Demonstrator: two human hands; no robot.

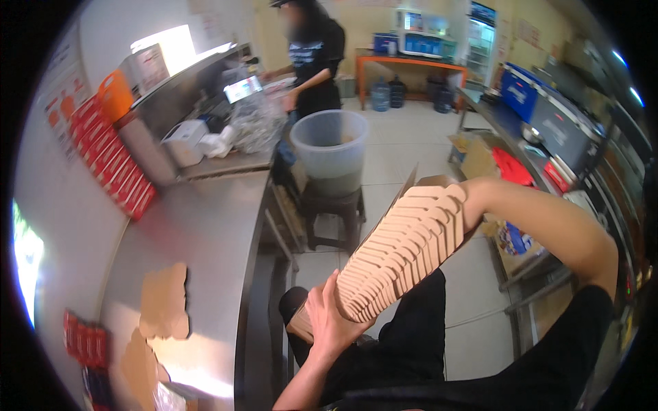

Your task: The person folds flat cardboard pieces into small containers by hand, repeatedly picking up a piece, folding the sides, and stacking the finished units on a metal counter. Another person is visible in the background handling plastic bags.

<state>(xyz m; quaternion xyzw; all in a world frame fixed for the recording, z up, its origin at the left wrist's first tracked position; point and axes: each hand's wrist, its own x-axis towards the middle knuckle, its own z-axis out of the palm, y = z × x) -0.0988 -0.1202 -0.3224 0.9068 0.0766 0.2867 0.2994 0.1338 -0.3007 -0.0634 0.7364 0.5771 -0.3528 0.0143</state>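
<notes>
A long stack of nested brown cardboard food trays point(404, 246) with scalloped edges slants across in front of me, over my lap. At its lower left end my left hand point(332, 318) is closed around the trays, thumb up along the side. My right hand point(471, 204) holds the upper right end from the far side; its fingers are mostly hidden by the cardboard. To the left, a flat cardboard piece point(164, 301) with a wavy edge rests on the steel table point(212, 233), and another cardboard piece point(140, 370) lies nearer.
A translucent plastic tub point(330, 154) stands on a dark stool point(336, 212) ahead. Beyond it a person in black point(315, 68) works at a counter. Red boxes point(113, 161) are stacked along the left wall. A cardboard carton point(480, 161) and cooler boxes point(562, 123) are at right.
</notes>
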